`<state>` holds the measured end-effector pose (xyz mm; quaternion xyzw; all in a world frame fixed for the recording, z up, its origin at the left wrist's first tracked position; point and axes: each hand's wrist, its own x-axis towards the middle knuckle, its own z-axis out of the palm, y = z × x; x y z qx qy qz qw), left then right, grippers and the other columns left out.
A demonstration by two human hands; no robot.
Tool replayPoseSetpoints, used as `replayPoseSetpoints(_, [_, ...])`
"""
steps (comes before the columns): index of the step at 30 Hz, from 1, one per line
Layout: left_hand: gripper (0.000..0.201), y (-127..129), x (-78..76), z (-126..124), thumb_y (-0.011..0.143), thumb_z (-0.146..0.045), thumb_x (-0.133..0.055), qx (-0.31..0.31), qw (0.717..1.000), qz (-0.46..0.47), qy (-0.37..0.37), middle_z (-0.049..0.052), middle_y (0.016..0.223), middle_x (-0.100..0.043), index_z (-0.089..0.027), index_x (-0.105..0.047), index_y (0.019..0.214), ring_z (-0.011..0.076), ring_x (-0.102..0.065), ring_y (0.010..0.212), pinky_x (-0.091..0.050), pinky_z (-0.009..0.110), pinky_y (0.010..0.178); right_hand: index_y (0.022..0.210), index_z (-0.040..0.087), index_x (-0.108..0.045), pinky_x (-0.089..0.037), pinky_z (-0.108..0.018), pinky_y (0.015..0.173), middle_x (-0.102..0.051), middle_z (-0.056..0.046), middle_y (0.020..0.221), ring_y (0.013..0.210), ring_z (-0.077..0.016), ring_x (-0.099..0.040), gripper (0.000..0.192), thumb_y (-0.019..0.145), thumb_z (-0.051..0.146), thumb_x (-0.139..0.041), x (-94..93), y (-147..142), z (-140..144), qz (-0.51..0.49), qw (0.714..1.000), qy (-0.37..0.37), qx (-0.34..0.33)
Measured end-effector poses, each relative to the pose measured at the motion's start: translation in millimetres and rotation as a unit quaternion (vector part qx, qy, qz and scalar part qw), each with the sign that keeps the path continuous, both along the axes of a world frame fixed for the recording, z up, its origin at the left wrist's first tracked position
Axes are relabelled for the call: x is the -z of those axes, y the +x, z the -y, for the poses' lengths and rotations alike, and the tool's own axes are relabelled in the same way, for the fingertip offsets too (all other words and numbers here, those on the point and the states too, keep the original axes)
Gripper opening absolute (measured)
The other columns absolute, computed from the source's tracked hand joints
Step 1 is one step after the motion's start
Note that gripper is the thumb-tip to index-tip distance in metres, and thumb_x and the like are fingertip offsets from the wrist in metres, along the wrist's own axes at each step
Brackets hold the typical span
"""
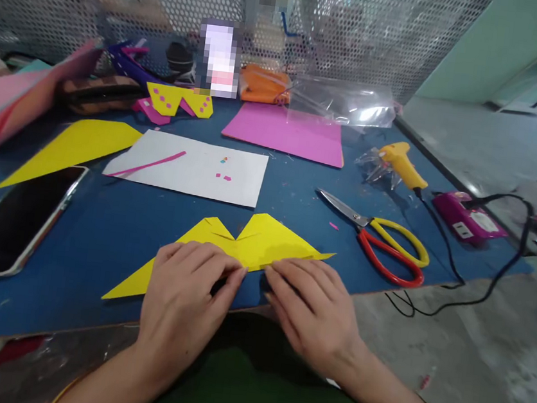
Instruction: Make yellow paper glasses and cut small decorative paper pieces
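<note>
A yellow paper cutout (pixel 274 239), with two rounded lobes and pointed ends, lies at the near edge of the blue table. My left hand (pixel 190 290) grips its near edge left of the middle, thumb and fingertips drawn together. Right of the middle, my right hand (pixel 315 304) has its fingers closed along the same edge. A crease or narrow fold shows along that edge between the hands; part of the sheet is hidden under my fingers. Scissors (pixel 367 224) with one red and one yellow handle rest to the right, blades partly crossed.
Beyond the cutout lie white paper (pixel 193 183) with pink scraps, another yellow piece (pixel 76 144) and pink sheets (pixel 286 132). A phone (pixel 8 223) is at left. A yellow glue gun (pixel 401 165), its cord and a purple power socket (pixel 470 218) occupy the right edge. Metal mesh (pixel 365 38) stands behind.
</note>
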<state>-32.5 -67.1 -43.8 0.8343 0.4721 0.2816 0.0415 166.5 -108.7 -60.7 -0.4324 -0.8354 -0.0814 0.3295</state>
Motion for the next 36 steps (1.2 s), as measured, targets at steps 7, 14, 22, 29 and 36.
replayPoseSetpoints(7, [0.017,-0.3,1.3,-2.2,0.092,-0.030,-0.059,-0.001,1.000,0.001,-0.005,-0.001,0.073,-0.069,-0.025,-0.063,0.075,0.0208,-0.061,0.072,-0.036,0.040,0.077,0.114,0.006,-0.070,-0.048,-0.038,0.096,-0.074,-0.013,0.111,0.105,-0.0239,-0.066,0.034,0.099,0.032,-0.053,8.9,-8.4,0.1,0.023,0.999,-0.021,0.027])
replayPoseSetpoints(14, [0.025,-1.4,2.3,-5.3,0.093,-0.038,-0.053,-0.003,1.000,-0.016,0.010,0.002,0.067,-0.066,-0.027,-0.060,0.071,0.0249,-0.059,0.066,-0.035,0.043,0.071,0.116,0.009,-0.069,-0.047,-0.037,0.099,-0.074,-0.009,0.114,0.108,-0.0210,-0.065,0.037,0.100,0.035,-0.048,6.8,-11.8,2.9,0.033,0.997,-0.028,0.063])
replayPoseSetpoints(22, [0.025,-3.4,3.6,-5.8,0.092,-0.036,-0.055,-0.003,1.000,-0.015,0.002,0.000,0.067,-0.066,-0.026,-0.059,0.070,0.0242,-0.060,0.066,-0.036,0.043,0.072,0.110,0.003,-0.069,-0.049,-0.046,0.098,-0.074,-0.017,0.106,0.104,-0.0290,-0.066,0.030,0.095,0.025,-0.057,6.5,9.8,10.6,0.018,0.986,-0.014,0.162])
replayPoseSetpoints(29, [0.024,-1.0,4.6,-4.7,0.093,-0.030,-0.056,-0.007,1.000,-0.009,0.019,0.000,0.069,-0.066,-0.024,-0.058,0.070,0.0223,-0.060,0.070,-0.035,0.042,0.076,0.117,0.006,-0.066,-0.041,-0.056,0.104,-0.072,-0.018,0.113,0.113,-0.0332,-0.063,0.031,0.094,0.026,-0.058,5.6,16.2,20.4,0.053,0.973,-0.007,0.225])
replayPoseSetpoints(36, [0.021,-2.9,0.5,2.5,0.095,-0.026,-0.052,-0.003,1.000,-0.030,-0.005,0.000,0.075,-0.067,-0.022,-0.062,0.077,0.0200,-0.060,0.074,-0.036,0.040,0.078,0.117,0.007,-0.067,-0.054,-0.040,0.098,-0.074,-0.014,0.113,0.108,-0.0235,-0.068,0.028,0.092,0.016,-0.057,2.7,-25.4,2.6,-0.018,1.000,0.015,-0.012])
